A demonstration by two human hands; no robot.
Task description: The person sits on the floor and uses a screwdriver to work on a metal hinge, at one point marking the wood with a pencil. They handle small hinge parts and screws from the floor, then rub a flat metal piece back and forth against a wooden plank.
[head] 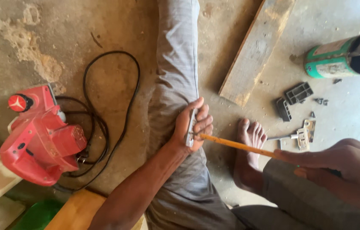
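Observation:
My left hand [193,125] rests on my grey-trousered leg and grips a small flat grey metal piece [190,127] on edge. My right hand [342,170], at the lower right, holds a long yellow pencil-like tool [237,145] whose tip touches the metal piece in my left hand. My bare foot [250,149] lies on the concrete floor under the tool's shaft.
A red electric power tool [39,138] with a coiled black cable [103,123] sits at the left. A wooden plank [254,49] lies at the top. A green can [344,55] lies on its side at the top right; small black plastic parts [293,100] and metal hardware [303,136] lie below it.

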